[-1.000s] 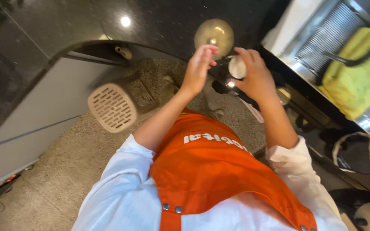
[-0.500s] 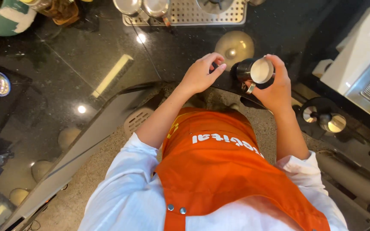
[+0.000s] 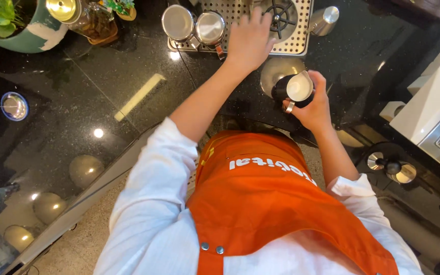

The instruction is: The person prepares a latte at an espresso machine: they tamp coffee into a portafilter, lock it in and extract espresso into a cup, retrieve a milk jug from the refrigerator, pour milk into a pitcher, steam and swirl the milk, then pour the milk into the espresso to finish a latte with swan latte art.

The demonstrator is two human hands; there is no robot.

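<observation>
two hands busy | right hand point(image 3: 309, 104) grips milk jug point(image 3: 295, 89) | left hand point(image 3: 250, 38) spread flat on drip tray point(image 3: 301, 30) at 12 o'clock | step: steadying jug; next needs level carry

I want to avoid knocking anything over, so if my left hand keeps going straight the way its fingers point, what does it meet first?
Probably the round black grate set in the perforated metal drip tray. The left hand already hovers over that tray, fingers spread toward the grate. Height above it is unclear from this top-down view.

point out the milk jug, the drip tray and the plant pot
milk jug point(image 3: 300, 87), head view, on the white milk inside
drip tray point(image 3: 297, 45), head view, on its perforated metal right edge
plant pot point(image 3: 24, 39), head view, on its teal wall
</observation>
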